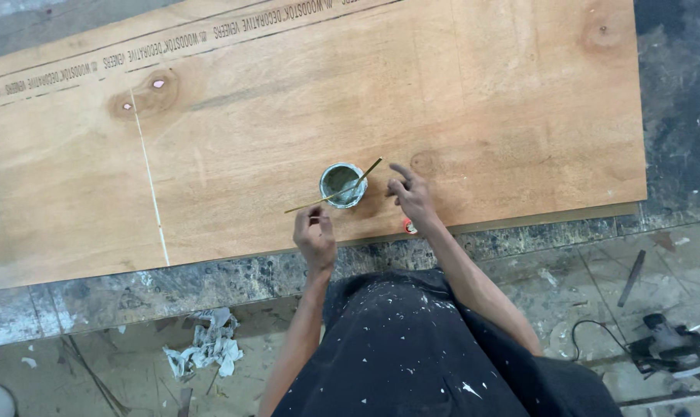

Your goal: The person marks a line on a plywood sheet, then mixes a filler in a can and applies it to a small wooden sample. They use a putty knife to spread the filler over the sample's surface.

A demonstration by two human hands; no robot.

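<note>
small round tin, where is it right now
In the head view the small round tin stands on the plywood sheet near its front edge, between the left hand and right hand, a thin stick across its rim.

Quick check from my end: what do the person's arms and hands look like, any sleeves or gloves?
Both arms are bare to above the elbow, no sleeves in view. The left hand and right hand wear no gloves, rings or watch that I can see. The dark clothing below is speckled with white paint.

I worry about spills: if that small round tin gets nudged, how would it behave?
The tin looks squat and open-topped, so it would probably slide rather than tip. The thin stick resting across its rim would likely roll off first. The plywood sheet looks smooth, offering little grip.
</note>
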